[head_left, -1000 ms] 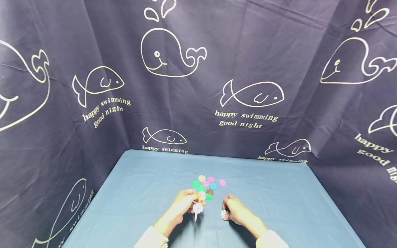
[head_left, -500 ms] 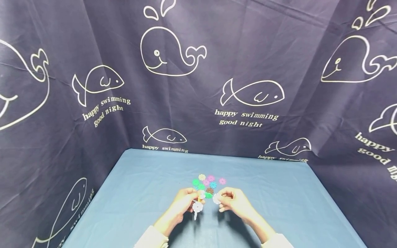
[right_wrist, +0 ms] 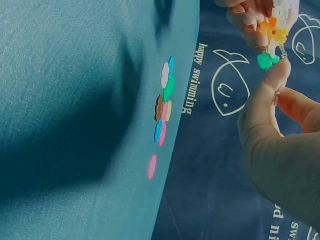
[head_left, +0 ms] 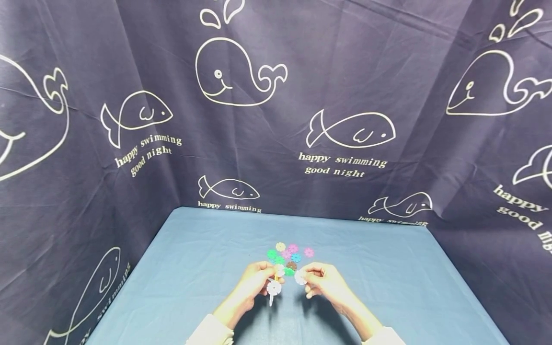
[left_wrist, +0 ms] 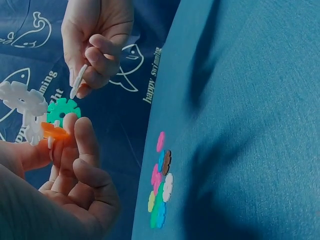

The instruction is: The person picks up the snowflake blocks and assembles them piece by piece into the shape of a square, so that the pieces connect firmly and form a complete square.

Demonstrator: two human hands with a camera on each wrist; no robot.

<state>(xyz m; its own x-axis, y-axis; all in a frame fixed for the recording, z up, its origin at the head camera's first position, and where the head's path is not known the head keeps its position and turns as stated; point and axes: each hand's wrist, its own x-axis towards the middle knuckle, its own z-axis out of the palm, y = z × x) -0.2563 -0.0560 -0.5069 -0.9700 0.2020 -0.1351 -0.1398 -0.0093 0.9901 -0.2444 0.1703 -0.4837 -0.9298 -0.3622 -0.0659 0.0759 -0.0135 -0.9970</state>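
My left hand (head_left: 254, 283) pinches a cluster of joined flower-shaped discs: white ones (head_left: 273, 288), an orange one (left_wrist: 54, 131) and a green one (left_wrist: 63, 111), the green standing out at the side toward my right hand. Between thumb and fingertips my right hand (head_left: 327, 283) holds a single white disc (head_left: 300, 277), seen edge-on in the left wrist view (left_wrist: 79, 81). A small gap separates this disc from the green one. In the right wrist view the thumb mostly hides the single disc.
Loose flower discs in pink (head_left: 308, 251), brown (head_left: 291, 265), blue (head_left: 295, 258), green, yellow and white lie on the blue tabletop (head_left: 207, 249) beyond my hands. A dark curtain (head_left: 276, 143) with white fish and whale drawings stands around the table.
My right hand has risen from lower right toward my left hand, bringing the white disc near the cluster. Over the last half second both hands have barely moved.
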